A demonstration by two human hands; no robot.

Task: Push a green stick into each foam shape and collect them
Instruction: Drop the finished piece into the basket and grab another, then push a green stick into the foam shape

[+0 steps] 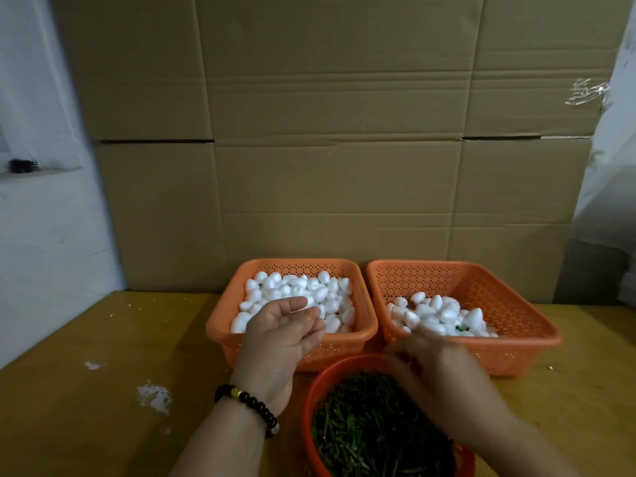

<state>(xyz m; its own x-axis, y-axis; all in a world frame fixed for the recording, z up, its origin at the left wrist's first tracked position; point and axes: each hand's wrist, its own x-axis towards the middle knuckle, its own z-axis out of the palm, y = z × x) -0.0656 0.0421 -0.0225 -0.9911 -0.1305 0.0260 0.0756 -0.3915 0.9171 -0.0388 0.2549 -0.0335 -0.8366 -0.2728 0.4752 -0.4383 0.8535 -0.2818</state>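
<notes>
Orange plastic marks the lower centre of the frame: two perforated square baskets stand side by side on a yellowish wooden table [103, 339], their near rims almost touching; the left basket [292, 339] is heaped with plain white foam egg shapes [299, 287]; the right basket [499, 304] holds a smaller pile of foam shapes with sticks [444, 315] gathered toward its near left side, with a few bits of green showing among them. Below and between the two baskets, at the bottom centre, sits a round orange-red bowl [311, 390] filled with thin dark green sticks [371, 425].

The left hand [285, 332] hovers palm up over the near rim of the left basket, fingers loosely curled inward with the thumb across the top; whether anything lies inside the curl I cannot tell; a dark beaded bracelet [247, 404] with one gold bead circles its wrist. The right hand [426, 366] is smeared by motion blur above the far rim of the bowl, just in front of the right basket; its fingers point down and left, but their grip cannot be made out.

White crumbs and smudges [155, 397] speckle the table at lower left; brown corrugated cardboard [344, 132] fills the upper frame behind the baskets, with crumpled clear tape [585, 91] at upper right and a white wall [41, 235] at left.
</notes>
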